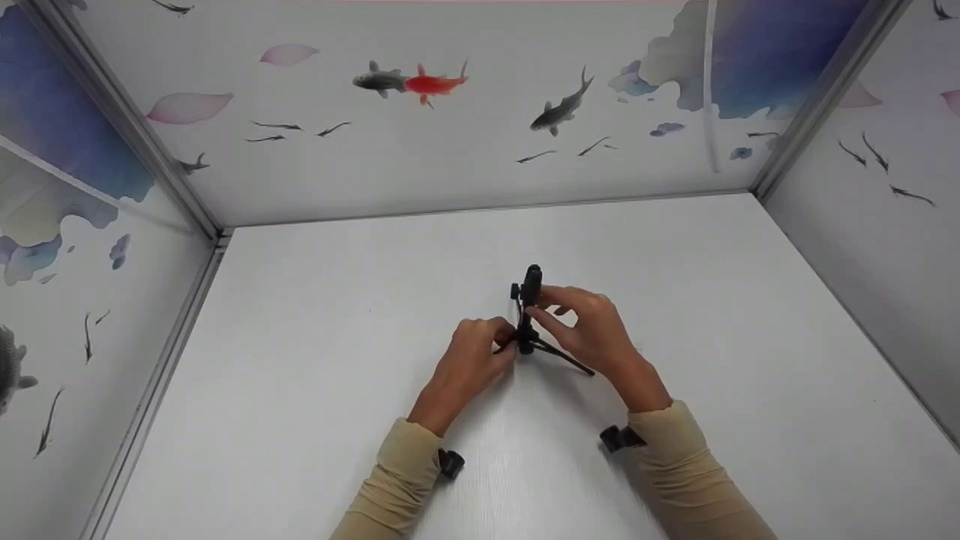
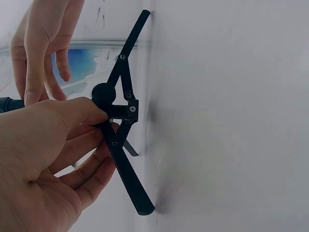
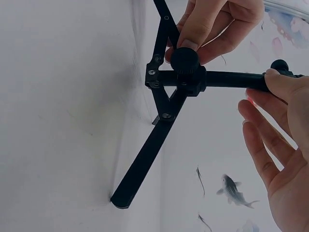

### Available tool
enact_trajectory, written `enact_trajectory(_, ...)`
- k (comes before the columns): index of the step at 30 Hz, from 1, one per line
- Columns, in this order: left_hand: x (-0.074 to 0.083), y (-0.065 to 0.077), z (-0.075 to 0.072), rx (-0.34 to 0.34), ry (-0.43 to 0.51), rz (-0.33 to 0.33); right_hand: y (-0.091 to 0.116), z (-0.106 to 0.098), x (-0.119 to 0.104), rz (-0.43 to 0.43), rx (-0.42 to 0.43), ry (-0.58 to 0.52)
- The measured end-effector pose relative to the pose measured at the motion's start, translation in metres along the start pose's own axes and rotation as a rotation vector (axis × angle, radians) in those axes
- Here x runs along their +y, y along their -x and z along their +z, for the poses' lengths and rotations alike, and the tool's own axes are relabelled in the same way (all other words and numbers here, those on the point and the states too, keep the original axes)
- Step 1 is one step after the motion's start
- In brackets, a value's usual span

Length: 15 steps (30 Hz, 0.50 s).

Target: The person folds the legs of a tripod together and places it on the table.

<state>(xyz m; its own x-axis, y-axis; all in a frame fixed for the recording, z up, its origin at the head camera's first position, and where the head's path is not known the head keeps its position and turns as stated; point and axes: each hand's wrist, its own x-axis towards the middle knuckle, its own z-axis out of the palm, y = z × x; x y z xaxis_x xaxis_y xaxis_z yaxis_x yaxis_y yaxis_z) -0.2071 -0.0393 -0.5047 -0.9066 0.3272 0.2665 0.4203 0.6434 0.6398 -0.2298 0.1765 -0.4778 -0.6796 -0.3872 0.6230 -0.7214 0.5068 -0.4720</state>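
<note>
A small black tripod (image 1: 528, 339) stands upright on the white table with its legs spread. My left hand (image 1: 474, 354) pinches it low down, at the hub beside the round knob (image 3: 185, 60); the thumb lies right by that knob. Higher up, my right hand (image 1: 597, 330) holds the centre column (image 3: 231, 79) between thumb and forefinger, just below the head. The right hand's other fingers are spread off the column in the right wrist view. From the left wrist, one broad leg (image 2: 129, 181) shows plainly, while the hand covers part of the hub.
The white table top (image 1: 300, 375) extends around the tripod. Printed panels with fish and petals (image 1: 480, 150) enclose its back and both sides, joined by metal corner posts (image 1: 202, 202). Small black cameras (image 1: 451, 465) are strapped at both sleeve cuffs.
</note>
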Motion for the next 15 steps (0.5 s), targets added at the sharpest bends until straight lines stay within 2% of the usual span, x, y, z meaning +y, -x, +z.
enact_trajectory(8,-0.0015,-0.0005,-0.0013,0.042,0.028,0.046,-0.0002,0.0003,0.0016,0.007,-0.017,0.009)
enact_trajectory(15,-0.0014,-0.0005,-0.0024,0.044,0.036,0.058,0.0003,0.0001,0.0022,0.019,-0.022,0.008)
